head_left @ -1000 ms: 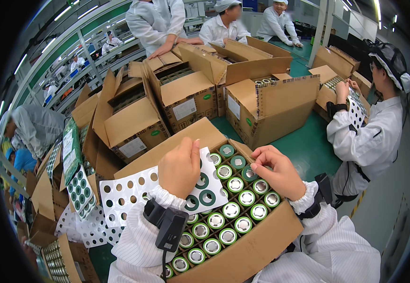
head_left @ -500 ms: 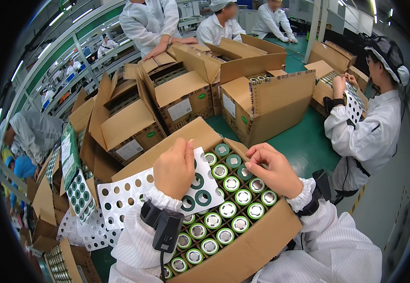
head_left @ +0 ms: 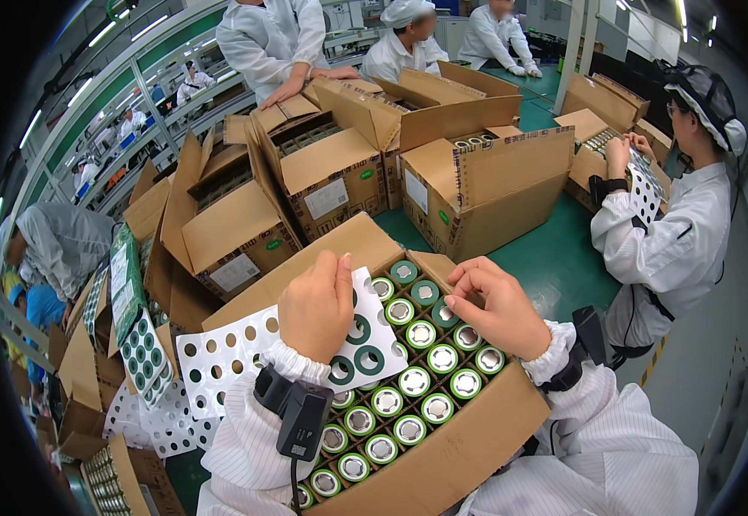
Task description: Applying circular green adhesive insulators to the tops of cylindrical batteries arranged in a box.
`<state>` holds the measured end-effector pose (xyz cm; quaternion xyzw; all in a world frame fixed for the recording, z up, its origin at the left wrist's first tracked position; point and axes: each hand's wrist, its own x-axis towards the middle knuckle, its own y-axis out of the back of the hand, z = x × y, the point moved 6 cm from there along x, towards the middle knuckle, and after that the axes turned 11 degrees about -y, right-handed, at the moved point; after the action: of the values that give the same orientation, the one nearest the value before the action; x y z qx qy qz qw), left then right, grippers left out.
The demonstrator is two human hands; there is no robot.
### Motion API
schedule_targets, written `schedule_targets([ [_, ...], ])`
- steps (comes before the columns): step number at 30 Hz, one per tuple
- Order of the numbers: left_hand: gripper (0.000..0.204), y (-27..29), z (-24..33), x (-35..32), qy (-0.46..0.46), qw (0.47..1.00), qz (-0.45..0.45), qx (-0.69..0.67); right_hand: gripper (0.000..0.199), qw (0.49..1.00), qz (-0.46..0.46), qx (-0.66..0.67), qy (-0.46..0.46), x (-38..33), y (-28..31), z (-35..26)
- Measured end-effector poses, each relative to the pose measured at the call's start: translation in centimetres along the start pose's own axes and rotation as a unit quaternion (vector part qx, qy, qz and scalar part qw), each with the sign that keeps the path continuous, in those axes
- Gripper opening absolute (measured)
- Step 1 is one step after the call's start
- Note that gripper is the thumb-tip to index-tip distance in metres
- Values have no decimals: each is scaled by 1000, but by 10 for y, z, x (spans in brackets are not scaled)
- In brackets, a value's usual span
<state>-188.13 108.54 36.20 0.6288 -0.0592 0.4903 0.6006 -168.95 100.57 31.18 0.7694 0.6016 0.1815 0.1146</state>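
An opened cardboard box (head_left: 486, 434) in front of me holds rows of upright cylindrical battery cells (head_left: 414, 381) with light-green sleeves and bare metal tops. A few cells in the far rows carry dark green ring stickers (head_left: 404, 273). My left hand (head_left: 314, 308) is closed on a white sticker sheet (head_left: 381, 340) that lies across the box's left side, several green rings still on its right part and punched holes on its left. Over the far right corner, my right hand (head_left: 503, 308) bends its fingers, their tips pressed at a green ring on a cell top.
Several open cartons (head_left: 340, 168) of cells stand beyond my box on the green table (head_left: 554, 284). Used perforated sheets (head_left: 168, 426) and a ring-sticker stack (head_left: 144, 354) lie at the left. A co-worker (head_left: 671, 215) handles a sheet at the right; others stand behind the cartons.
Almost nothing differs: both hands keep their places, with the right fingertips at the same cell. The view has shifted very slightly.
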Motion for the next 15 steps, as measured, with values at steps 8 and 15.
schedule_targets([
  [8,26,-1,0,0,-2,1000,-2,2,12,996,24,-64,61,-1,2,-7],
  [15,26,-1,-1,-1,1,1000,4,1,8,971,62,-187,138,-6,-1,-22],
])
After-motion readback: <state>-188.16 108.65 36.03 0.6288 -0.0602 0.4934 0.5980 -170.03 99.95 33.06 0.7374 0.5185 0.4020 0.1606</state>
